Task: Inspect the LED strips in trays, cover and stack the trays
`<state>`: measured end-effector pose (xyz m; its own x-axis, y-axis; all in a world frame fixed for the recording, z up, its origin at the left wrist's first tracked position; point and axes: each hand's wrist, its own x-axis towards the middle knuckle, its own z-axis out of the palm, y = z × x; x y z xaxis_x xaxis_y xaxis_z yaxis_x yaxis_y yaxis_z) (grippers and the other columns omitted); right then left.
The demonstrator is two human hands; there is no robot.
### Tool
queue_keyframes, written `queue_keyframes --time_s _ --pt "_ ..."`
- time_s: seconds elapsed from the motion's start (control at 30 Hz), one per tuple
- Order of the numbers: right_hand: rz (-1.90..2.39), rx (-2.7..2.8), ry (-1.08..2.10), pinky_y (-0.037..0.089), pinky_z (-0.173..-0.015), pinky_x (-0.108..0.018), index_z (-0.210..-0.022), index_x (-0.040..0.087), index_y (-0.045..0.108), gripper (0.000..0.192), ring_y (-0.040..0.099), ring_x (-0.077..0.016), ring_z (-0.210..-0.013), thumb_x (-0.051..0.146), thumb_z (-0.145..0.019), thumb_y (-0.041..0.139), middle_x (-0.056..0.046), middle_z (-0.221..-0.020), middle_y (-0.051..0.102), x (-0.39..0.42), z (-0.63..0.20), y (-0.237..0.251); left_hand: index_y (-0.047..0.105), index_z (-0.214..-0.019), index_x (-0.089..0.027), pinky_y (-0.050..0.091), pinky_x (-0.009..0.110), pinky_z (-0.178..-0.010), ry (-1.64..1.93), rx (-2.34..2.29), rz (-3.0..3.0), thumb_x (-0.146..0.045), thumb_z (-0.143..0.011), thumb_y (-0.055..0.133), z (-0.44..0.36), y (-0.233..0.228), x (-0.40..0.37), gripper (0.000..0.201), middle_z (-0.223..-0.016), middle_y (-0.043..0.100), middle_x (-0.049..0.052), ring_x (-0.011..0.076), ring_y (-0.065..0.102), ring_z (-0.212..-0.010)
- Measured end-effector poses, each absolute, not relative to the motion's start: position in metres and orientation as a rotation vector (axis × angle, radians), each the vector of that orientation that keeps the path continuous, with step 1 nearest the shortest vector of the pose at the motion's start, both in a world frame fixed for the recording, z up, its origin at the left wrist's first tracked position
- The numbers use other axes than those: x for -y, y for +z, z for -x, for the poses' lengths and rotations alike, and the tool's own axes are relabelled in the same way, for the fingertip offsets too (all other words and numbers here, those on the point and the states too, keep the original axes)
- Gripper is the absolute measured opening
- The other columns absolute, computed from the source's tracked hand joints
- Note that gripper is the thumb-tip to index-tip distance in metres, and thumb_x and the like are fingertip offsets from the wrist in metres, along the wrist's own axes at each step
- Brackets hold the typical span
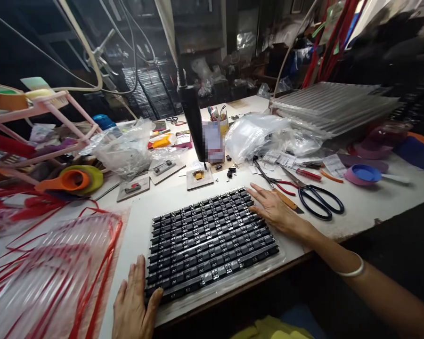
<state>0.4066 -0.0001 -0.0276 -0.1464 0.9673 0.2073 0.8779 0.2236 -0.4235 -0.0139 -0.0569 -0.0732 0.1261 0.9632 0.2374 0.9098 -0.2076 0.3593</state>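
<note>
Cluttered workshop surface [367, 207]: tray of black parts, steadied.
We lay both hands flat and open on the filled tray [212, 242], left hand [132, 301] at its near-left corner, right hand [273, 209] at its far-right edge; scissors [316, 197] lie beside.

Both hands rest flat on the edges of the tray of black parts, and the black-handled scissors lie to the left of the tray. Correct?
Not quite. In the head view, the black-handled scissors lie right of the tray, beyond the right hand. The left hand touches the tray's near-left corner.
</note>
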Motion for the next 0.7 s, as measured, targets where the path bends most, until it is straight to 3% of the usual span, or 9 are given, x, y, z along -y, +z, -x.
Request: queue_keyframes --time_s 0.13,0.33,0.53,0.6,0.7 --pt "1.636 1.856 0.315 0.041 -0.099 -0.050 -0.141 0.017 0.040 0.060 0.057 -0.0255 -0.113 0.054 -0.095 0.033 -0.012 -0.119 0.064 0.016 -0.411 -0.038 0.015 -0.149 -0.028 0.016 0.052 -0.116 0.672 -1.860 -2.220 -0.048 -0.092 0.034 0.013 -0.069 0.058 0.064 -0.151 0.033 0.006 0.0245 0.028 -0.139" --pt "1.554 1.777 0.291 0.046 -0.094 -0.045 -0.129 0.016 0.054 0.053 0.057 -0.0262 -0.111 0.052 -0.093 0.042 -0.012 -0.122 0.063 0.045 -0.397 -0.040 0.032 -0.144 -0.028 0.027 0.050 -0.113 0.737 -1.848 -1.941 -0.057 -0.088 0.039 0.013 -0.045 0.073 0.063 -0.143 0.047 0.004 0.0255 0.040 -0.133" --pt "1.592 1.540 0.465 0.048 -0.096 -0.044 -0.121 0.019 0.059 0.042 0.061 -0.0242 -0.109 0.046 -0.094 0.044 -0.009 -0.114 0.067 0.056 -0.395 -0.039 0.060 -0.121 -0.022 0.041 0.044 -0.105 0.901 -2.131 -1.523 -0.064 -0.085 0.035 -0.002 -0.024 0.072 0.061 -0.126 0.062 0.005 0.0269 0.052 -0.122" --pt "1.615 1.455 0.504 0.045 -0.099 -0.045 -0.120 0.019 0.060 0.043 0.060 -0.0248 -0.111 0.048 -0.093 0.044 -0.008 -0.114 0.067 0.056 -0.397 -0.041 0.057 -0.125 -0.020 0.038 0.044 -0.108 0.946 -2.121 -1.523 -0.065 -0.085 0.035 -0.008 -0.025 0.064 0.064 -0.129 0.060 0.007 0.0267 0.050 -0.125" --pt "1.643 1.335 0.521 0.044 -0.101 -0.045 -0.118 0.020 0.061 0.042 0.059 -0.0246 -0.112 0.050 -0.092 0.045 -0.008 -0.114 0.067 0.058 -0.396 -0.044 0.037 -0.142 -0.018 0.024 0.044 -0.115 0.878 -1.971 -1.685 -0.064 -0.086 0.034 -0.008 -0.029 0.050 0.073 -0.147 0.040 0.009 0.0254 0.033 -0.137"
